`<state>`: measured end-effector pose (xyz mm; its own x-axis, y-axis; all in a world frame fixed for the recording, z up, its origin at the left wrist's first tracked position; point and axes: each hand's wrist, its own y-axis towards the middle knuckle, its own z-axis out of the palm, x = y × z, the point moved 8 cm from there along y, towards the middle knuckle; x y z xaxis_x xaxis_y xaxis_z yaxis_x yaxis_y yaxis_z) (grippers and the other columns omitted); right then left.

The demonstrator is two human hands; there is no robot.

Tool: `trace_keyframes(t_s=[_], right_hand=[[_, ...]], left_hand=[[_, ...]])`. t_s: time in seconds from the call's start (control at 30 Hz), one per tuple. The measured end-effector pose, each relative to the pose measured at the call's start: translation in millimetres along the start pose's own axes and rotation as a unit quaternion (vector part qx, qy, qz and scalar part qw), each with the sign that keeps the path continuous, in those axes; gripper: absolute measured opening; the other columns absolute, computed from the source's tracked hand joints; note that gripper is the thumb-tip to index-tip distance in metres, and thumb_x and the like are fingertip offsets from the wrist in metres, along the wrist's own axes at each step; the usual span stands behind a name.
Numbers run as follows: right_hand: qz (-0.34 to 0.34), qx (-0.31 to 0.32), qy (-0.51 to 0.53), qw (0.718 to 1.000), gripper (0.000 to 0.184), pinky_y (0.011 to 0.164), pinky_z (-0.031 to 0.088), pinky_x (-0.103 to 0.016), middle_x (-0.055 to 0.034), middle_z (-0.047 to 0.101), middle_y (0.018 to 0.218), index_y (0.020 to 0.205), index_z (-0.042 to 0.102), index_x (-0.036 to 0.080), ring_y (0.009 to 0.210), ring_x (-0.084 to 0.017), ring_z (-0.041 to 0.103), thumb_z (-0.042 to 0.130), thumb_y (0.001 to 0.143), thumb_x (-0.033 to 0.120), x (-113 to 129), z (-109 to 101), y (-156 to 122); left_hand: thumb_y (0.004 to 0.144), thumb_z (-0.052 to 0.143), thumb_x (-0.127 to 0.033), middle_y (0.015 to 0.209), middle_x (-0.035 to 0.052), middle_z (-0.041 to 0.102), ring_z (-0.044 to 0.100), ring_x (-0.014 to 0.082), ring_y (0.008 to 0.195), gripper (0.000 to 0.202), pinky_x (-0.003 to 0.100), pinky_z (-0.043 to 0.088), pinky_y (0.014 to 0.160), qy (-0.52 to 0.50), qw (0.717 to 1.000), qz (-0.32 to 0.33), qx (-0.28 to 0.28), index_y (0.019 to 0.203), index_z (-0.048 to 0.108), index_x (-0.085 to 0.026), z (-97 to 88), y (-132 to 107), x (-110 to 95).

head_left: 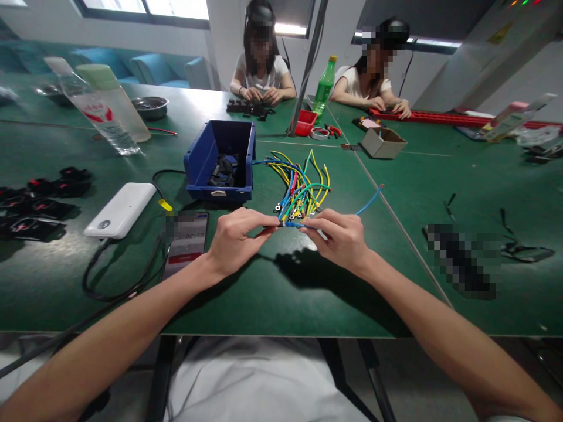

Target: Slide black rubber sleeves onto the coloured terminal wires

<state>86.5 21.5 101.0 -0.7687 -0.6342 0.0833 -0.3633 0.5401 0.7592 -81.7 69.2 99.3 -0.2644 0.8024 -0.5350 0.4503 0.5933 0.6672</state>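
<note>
1. Both hands meet over the middle of the desk. The left hand and right hand pinch the same short stretch of the wire bundle from either side. Fingers are narrow and clamped on it, thumb against fingertips.
2. The bundle is yellow, blue, green and red wires. It fans up and away from the pinch, with small ring-shaped metal ends hanging right by the grip. It's lifted just off the desk, going by the shadow underneath. My guess is that gripping at one point stops the loose ends splaying out.
3. One blue wire pokes out to the right past the right hand, apart from the rest.
4. A blue bin with black parts inside sits just beyond the left hand. Looks parked there for easy reach.
5. Further left there's a white power bank and a phone side by side, with a black cable looping off. More black parts are lined up near the left edge.
6. Far side has a clear water bottle, a green bottle and a cardboard box. Two other people across the desk have their hands on their own stuff, well apart from this bundle.
</note>
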Motion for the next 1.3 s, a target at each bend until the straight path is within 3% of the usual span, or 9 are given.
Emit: trace_keyframes(t_s=[0.13,0.3,0.4,0.53,0.73,0.97,1.3], right_hand=[[0.03,0.016,0.044,0.998,0.008,0.049,0.036,-0.021,-0.0011,0.066,0.07,0.081,0.067,0.017,0.049,-0.007,0.05,0.064,0.086,0.023,-4,3,1],[0.07,0.085,0.07,0.991,0.01,0.049,0.036,-0.022,0.0003,0.063,0.064,0.08,0.064,0.017,0.048,-0.008,0.051,0.061,0.086,0.024,-6,15,-2],[0.07,0.092,0.075,0.99,0.012,0.046,0.035,-0.022,0.0023,0.061,0.056,0.08,0.065,0.017,0.042,-0.008,0.049,0.059,0.087,0.024,-4,17,-3],[0.043,0.078,0.068,0.994,0.012,0.043,0.032,-0.022,0.0023,0.059,0.051,0.08,0.066,0.017,0.039,-0.008,0.048,0.06,0.088,0.023,0,13,0],[0.008,0.064,0.024,0.998,0.01,0.045,0.034,-0.023,0.0014,0.061,0.051,0.082,0.071,0.018,0.041,-0.009,0.051,0.063,0.086,0.024,3,11,1],[-0.027,0.083,0.012,0.996,0.01,0.048,0.039,-0.022,0.0012,0.066,0.059,0.09,0.074,0.019,0.044,-0.008,0.053,0.065,0.086,0.021,13,16,0],[0.023,0.075,0.047,0.996,0.016,0.044,0.034,-0.021,-0.0003,0.065,0.056,0.084,0.073,0.017,0.044,-0.009,0.056,0.06,0.089,0.024,12,18,1]], left_hand=[[0.082,0.068,-0.017,0.088,0.005,0.077,0.072,0.0153,0.081,0.008,0.027,0.055,0.076,-0.033,0.999,0.005,0.002,0.087,0.074,-0.018,2.2,0,3],[0.088,0.06,-0.015,0.099,0.0066,0.076,0.071,0.0162,0.089,0.013,0.031,0.053,0.081,0.047,0.991,0.124,0.032,0.091,0.072,-0.018,6.7,-4,-11],[0.09,0.057,-0.016,0.103,0.0068,0.075,0.071,0.0162,0.093,0.014,0.031,0.053,0.083,0.081,0.984,0.159,0.03,0.094,0.07,-0.019,5.5,-7,-18],[0.091,0.057,-0.019,0.097,0.0056,0.076,0.071,0.0146,0.09,0.013,0.029,0.052,0.084,0.057,0.988,0.144,0.025,0.092,0.07,-0.018,3.0,-5,-18],[0.092,0.055,-0.023,0.094,0.0064,0.076,0.071,0.0155,0.088,0.015,0.029,0.052,0.083,0.055,0.987,0.127,0.081,0.095,0.069,-0.018,12.8,-5,-13],[0.09,0.057,-0.017,0.098,0.0076,0.075,0.07,0.0159,0.089,0.013,0.03,0.054,0.083,0.05,0.982,0.174,0.049,0.093,0.069,-0.017,11.7,-10,-19],[0.09,0.056,-0.018,0.094,0.0078,0.075,0.069,0.0159,0.088,0.013,0.029,0.053,0.083,-0.023,0.99,0.111,0.082,0.091,0.07,-0.017,12.0,-5,-11]])
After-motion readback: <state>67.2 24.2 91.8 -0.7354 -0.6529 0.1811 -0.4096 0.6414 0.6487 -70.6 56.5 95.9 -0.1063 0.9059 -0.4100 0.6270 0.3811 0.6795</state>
